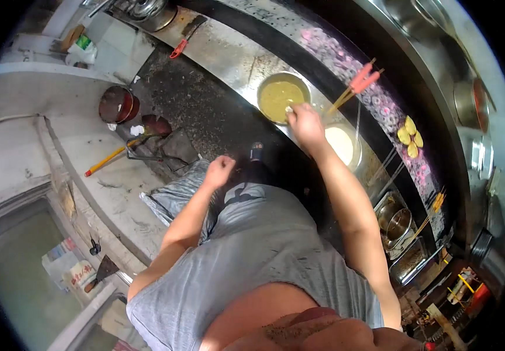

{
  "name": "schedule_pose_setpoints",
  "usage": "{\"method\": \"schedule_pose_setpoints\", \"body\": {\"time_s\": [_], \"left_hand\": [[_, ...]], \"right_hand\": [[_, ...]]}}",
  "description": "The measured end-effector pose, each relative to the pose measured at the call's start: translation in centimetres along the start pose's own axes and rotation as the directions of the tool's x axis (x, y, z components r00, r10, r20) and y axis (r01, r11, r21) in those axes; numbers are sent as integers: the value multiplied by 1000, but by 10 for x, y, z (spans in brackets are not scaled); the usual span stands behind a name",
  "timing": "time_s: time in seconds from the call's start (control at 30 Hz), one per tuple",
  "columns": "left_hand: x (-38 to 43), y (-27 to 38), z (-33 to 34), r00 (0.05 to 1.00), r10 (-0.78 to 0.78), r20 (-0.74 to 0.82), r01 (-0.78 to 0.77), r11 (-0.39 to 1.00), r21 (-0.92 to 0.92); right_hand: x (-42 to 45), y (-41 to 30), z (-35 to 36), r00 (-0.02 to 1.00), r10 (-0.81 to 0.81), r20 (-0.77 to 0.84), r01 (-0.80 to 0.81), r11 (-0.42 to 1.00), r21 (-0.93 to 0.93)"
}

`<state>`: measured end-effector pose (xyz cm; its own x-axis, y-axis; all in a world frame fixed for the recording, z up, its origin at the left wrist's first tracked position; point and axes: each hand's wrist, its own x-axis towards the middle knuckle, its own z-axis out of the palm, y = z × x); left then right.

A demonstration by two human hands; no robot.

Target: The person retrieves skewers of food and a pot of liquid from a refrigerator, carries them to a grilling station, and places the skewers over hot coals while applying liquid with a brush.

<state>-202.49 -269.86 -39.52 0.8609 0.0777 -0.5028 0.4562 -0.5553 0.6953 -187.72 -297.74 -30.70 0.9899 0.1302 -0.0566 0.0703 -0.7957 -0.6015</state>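
My right hand reaches over the near rim of a metal bowl of yellowish-green liquid. Its fingers are curled. A small whitish bit shows at the fingertips, but whether they hold it is unclear. Just beyond the hand, two skewered pink sausages lean over the glowing charcoal, their sticks pointing back towards the bowl. Partly hidden by my right wrist is another metal bowl with a creamy white content. My left hand hangs before my waist, loosely closed, with nothing visible in it.
Yellow slices on metal skewers and a smaller skewered item lie over the charcoal. A red-handled cleaver rests on the steel counter. Metal trays stand at right. A red bucket and yellow-handled tool are at left.
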Motion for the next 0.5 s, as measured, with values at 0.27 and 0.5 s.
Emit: {"method": "schedule_pose_setpoints", "body": {"time_s": [0.27,0.5], "left_hand": [[-17,-150,-88,860,-486,-153,439,860,-262],[-36,-223,-85,802,-588,-108,541,790,-289]], "right_hand": [[85,23,93,962,54,266,77,887,-456],[100,28,117,831,11,557,394,695,-601]]}}
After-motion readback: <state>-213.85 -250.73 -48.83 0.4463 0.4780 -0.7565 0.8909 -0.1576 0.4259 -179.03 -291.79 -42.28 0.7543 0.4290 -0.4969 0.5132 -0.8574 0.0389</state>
